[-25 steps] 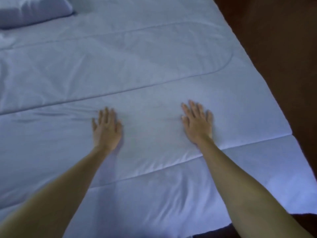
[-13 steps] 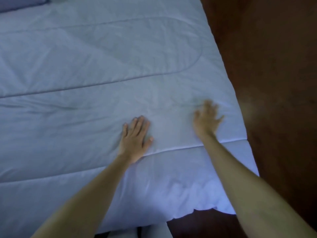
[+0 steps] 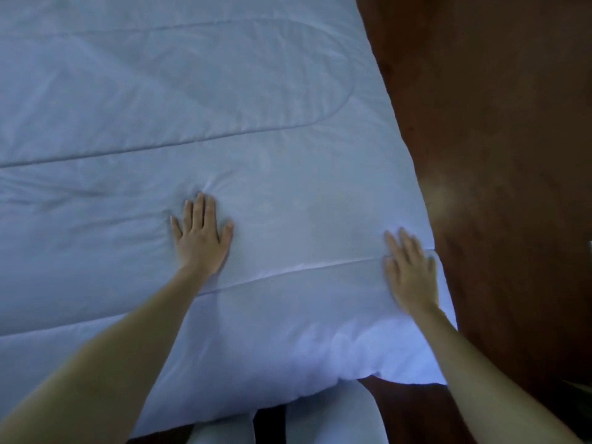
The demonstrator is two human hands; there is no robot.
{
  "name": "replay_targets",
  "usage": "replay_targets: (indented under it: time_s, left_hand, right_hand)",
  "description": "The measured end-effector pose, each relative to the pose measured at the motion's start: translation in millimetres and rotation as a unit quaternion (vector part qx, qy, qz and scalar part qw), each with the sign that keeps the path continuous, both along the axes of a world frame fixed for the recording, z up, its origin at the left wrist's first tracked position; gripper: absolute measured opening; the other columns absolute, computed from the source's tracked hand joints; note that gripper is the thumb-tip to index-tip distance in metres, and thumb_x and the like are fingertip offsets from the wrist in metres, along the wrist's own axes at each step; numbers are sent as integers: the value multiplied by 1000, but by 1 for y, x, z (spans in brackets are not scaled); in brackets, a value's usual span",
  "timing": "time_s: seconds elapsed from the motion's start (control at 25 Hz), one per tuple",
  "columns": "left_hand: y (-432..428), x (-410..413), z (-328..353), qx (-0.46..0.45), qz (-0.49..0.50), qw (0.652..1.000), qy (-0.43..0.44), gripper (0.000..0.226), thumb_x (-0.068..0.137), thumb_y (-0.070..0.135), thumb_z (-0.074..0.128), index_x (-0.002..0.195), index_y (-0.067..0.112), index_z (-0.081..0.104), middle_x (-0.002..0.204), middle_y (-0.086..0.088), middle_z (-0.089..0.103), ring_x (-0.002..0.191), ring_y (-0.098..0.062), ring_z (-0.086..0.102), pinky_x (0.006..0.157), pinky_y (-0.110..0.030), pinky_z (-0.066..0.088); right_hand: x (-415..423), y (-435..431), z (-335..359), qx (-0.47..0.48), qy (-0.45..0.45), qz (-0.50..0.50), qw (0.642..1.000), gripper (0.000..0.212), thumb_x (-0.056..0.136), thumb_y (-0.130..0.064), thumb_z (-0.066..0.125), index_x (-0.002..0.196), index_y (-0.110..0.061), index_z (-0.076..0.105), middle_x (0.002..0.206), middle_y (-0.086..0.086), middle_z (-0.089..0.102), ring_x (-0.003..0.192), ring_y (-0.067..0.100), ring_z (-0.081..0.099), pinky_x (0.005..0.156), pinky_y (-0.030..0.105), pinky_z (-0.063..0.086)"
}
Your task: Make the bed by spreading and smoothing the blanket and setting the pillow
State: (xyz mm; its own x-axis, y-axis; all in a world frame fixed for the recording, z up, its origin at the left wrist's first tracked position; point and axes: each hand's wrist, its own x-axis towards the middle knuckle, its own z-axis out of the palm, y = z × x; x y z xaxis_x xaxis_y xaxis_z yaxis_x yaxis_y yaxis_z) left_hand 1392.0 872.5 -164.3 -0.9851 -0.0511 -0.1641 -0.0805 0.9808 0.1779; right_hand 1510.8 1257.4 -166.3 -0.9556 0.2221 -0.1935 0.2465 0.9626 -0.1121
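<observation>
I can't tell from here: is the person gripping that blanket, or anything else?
Nothing is held. The left hand lies flat, fingers open, on the blanket. The right hand is also open, palm down, at the blanket's right edge, slightly blurred.

Blanket (image 3: 224, 123) lies open ahead; floor (image 3: 496, 155) seemingly clear rightward.

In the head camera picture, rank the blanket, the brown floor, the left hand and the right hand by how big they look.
1. blanket, covering most of the picture
2. brown floor, the strip along the right
3. left hand and right hand: these look about alike, and the right one is blurred, so I won't rank them.
</observation>
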Motion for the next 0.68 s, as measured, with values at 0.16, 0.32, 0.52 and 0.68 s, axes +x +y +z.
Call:
replay_targets:
  time_s: [0.16, 0.32, 0.52, 0.68]
  left_hand:
    - [62, 11, 8, 45, 57, 996, 47, 54, 99, 27, 39, 147, 6, 33, 157, -15, 28, 146, -34, 21, 117, -55, 9]
    - [167, 34, 16, 59, 47, 995, 65, 60, 92, 35, 28, 146, 10, 38, 156, -13, 31, 145, -31, 27, 116, -52, 14]
    - [251, 70, 11, 20, 130, 991, -4, 55, 100, 35, 31, 152, 19, 23, 162, -3, 15, 150, -26, 10, 119, -52, 5]
    - [284, 69, 20, 40, 212, 976, -26, 58, 99, 36, 35, 152, 17, 21, 162, -5, 14, 149, -31, 9, 118, -54, 5]
  right_hand:
    - [-22, 42, 19, -41, 7, -109, 993, 51, 98, -37, 33, 146, -21, 35, 154, 7, 33, 144, 31, 26, 109, 64, 24]
    - [-81, 17, 31, -58, 10, 314, 948, 54, 90, -37, 34, 139, -17, 47, 149, 9, 42, 135, 35, 42, 100, 66, 37]
    - [-109, 91, 39, -34, -162, 270, 949, 53, 100, -38, 26, 151, -37, 8, 161, -11, -1, 149, 19, 1, 114, 62, 1]
    - [-121, 129, 74, -48, -185, 270, 944, 55, 100, -36, 28, 151, -31, 9, 162, -2, 2, 149, 23, 3, 116, 57, 6]
